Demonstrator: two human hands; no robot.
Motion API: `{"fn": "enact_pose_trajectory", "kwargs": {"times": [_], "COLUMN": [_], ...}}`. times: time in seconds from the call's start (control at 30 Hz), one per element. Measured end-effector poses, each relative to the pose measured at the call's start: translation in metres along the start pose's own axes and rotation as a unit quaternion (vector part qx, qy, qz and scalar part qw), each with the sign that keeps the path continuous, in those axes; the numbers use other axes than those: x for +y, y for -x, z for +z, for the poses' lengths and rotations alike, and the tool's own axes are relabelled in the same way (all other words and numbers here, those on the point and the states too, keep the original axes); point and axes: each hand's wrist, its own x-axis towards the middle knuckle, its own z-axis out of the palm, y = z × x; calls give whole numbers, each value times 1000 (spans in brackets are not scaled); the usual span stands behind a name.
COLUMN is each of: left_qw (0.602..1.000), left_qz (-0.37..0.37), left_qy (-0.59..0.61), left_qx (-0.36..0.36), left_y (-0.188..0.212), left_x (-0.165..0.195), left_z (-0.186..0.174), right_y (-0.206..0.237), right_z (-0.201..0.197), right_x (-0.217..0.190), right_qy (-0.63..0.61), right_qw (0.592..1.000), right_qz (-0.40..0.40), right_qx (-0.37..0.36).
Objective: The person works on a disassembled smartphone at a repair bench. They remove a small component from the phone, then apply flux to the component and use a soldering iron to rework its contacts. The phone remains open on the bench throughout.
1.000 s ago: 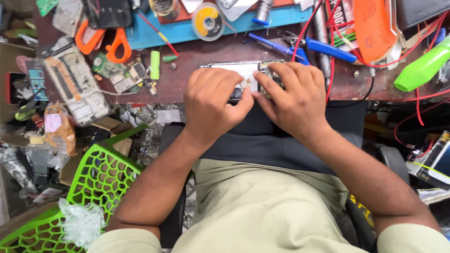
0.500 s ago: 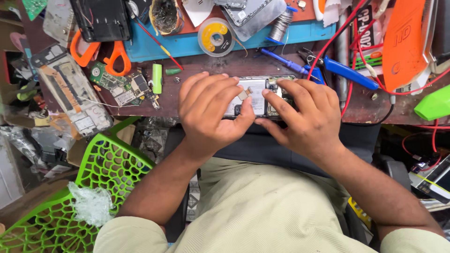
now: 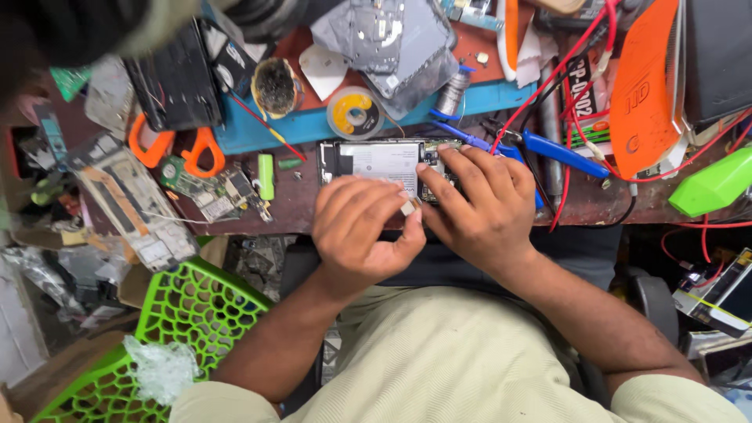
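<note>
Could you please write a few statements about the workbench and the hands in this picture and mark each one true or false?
1. Both hands rest on an opened phone. True.
2. The scissors have blue handles. False: they are orange.
3. The left hand pinches a small pale piece at its fingers. True.
4. The solder reel lies right of the right hand. False: it lies above the phone, nearer the left.
5. A green plastic basket stands lower left. True.

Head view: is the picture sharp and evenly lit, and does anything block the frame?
Head view: light is even and soft, no harsh glare; the left hand, right hand and opened phone are sharp; a dark blurred shape covers the top left corner.
</note>
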Motion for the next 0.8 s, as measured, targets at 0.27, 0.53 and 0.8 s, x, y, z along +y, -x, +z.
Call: {"fn": "enact_pose_trajectory", "kwargs": {"times": [0.27, 0.53, 0.8], "left_qw": [999, 1000, 996], "left_qz": [35, 25, 73], "left_qy": [6, 0, 3], "left_qx": [-8, -5, -46], "left_y": [-8, -10, -1], "left_x": [-9, -8, 4], "left_z": [7, 14, 26], "right_y": [-3, 12, 44], "right_z": [3, 4, -12], "right_x": [-6, 9, 44], "right_qy": [-13, -59, 9], "right_qw": [997, 992, 984], "right_qz": [41, -70, -165], "right_qx": [63, 88, 59]}}
